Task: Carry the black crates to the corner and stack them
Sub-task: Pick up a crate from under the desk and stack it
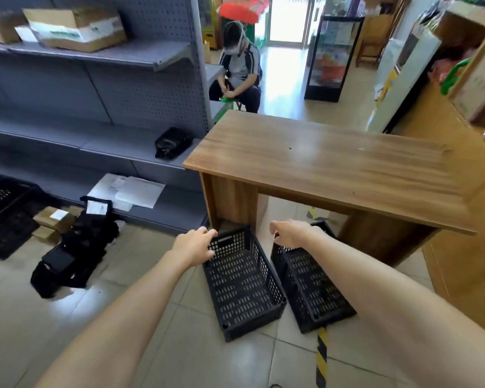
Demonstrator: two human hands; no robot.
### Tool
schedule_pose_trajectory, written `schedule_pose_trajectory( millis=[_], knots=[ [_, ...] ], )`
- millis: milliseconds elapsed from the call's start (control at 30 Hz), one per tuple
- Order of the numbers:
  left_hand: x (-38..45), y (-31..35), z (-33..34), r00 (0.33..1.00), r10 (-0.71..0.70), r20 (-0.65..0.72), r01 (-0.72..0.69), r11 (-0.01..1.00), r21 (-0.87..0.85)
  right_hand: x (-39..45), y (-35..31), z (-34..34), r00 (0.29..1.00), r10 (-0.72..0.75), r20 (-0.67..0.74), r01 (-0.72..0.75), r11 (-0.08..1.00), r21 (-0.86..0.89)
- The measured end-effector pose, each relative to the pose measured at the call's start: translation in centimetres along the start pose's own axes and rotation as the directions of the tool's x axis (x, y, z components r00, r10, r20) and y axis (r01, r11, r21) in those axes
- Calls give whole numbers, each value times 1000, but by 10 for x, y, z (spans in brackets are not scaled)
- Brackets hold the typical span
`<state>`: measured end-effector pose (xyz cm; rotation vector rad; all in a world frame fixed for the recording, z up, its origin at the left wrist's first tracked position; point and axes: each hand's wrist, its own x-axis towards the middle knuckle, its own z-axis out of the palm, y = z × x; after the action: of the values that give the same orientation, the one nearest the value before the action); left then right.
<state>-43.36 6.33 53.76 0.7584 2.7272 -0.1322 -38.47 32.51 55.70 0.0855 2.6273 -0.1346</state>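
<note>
Two black perforated crates stand side by side on the tiled floor, partly under a wooden desk. My left hand hovers over the far left rim of the left crate, fingers loosely curled and holding nothing. My right hand reaches over the far left corner of the right crate, fingers bent downward, with no clear grip on it. Both crates are empty. More black crates lie stacked at the far left by the shelving.
The wooden desk overhangs the crates' far ends. Grey metal shelving runs along the left, with black bags and small cardboard boxes on the floor before it. A person sits beyond the desk. Yellow-black floor tape runs near the right crate.
</note>
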Motion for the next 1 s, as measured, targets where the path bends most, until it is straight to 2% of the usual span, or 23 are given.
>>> schedule_pose_trajectory(
  millis=[133, 333, 600, 733, 900, 1000],
  knots=[
    [30, 4, 11, 997, 12, 78, -19, 996, 83, 27, 24, 7, 999, 12, 41, -13, 1000, 17],
    [72, -10, 13, 991, 35, 131, -44, 997, 63, 73, 34, 8, 990, 40, 132, -31, 997, -69],
    [149, -66, -9, 994, 27, 107, -31, 999, 43, 158, -1, -40, 995, 22, 97, -28, 998, 63],
    [184, -79, -4, 997, -29, 71, 29, 1000, 0, 194, -17, -42, 998, 15, 62, -25, 985, 169],
    [211, -81, 30, 989, -146, 35, 148, 985, -86, 225, 0, -13, 978, 51, 204, -69, 994, 83],
    [232, -87, 47, 980, -193, 47, 198, 971, -131, 255, 12, -14, 975, 67, 213, -84, 994, 70]
  ],
)
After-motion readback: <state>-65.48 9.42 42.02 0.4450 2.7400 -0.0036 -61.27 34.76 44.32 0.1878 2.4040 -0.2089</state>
